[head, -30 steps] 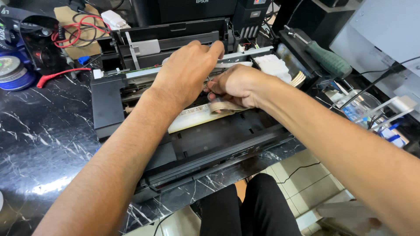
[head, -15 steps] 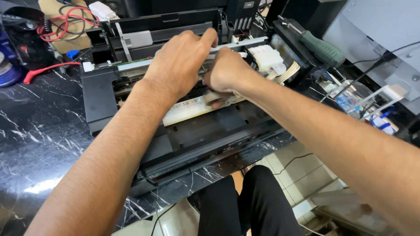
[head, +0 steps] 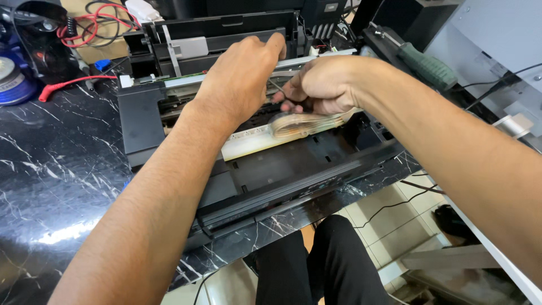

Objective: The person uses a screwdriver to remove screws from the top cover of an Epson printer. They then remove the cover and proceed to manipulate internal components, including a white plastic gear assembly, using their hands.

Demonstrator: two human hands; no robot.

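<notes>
— With the cover off, what sits inside the black printer chassis (head: 169, 121)?

— A pale strip runs across its bed, and a looped clear ribbon cable (head: 307, 123) lies on it, just under the right hand (head: 324, 85).

— And the fingers?

— Right fingers are curled shut, pinching a thin dark tool (head: 276, 88). The left hand (head: 240, 79) lies palm down over the metal rail (head: 316, 58), fingers stretched and loose, holding nothing.

— Anything beside it?

— A green-handled screwdriver (head: 426, 65) rests at the right, on the marble worktop's (head: 51, 169) far side.
</notes>
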